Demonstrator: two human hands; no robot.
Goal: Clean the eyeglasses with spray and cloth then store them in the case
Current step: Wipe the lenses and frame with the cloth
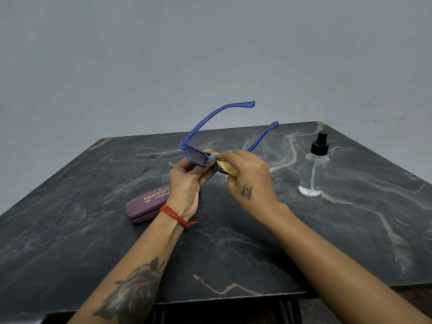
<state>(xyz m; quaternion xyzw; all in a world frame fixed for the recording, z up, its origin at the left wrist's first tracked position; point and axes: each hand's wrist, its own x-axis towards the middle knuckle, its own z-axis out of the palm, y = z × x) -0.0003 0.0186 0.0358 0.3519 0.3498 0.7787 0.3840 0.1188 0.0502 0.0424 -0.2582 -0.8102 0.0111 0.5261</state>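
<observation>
Head view. Blue glasses (205, 146): held above the table (327, 230), arms pointing far. Left hand (187, 181): fingers grasping the frame's left lens. Right hand (250, 178): pinching yellow cloth (228, 168) against the right lens. Case (146, 204): closed, near left. Spray bottle (314, 169): upright, right.

A dark marbled bench (233, 242), veined with pale and rust-coloured streaks, was seen filling the lower half of the view from 3 to 9 o'clock. A plain grey-blue wall (210, 54) was seen behind it, toward 12 o'clock. Below the bench's near edge, at 6 o'clock, dark frame parts (289, 309) were partly shown.
</observation>
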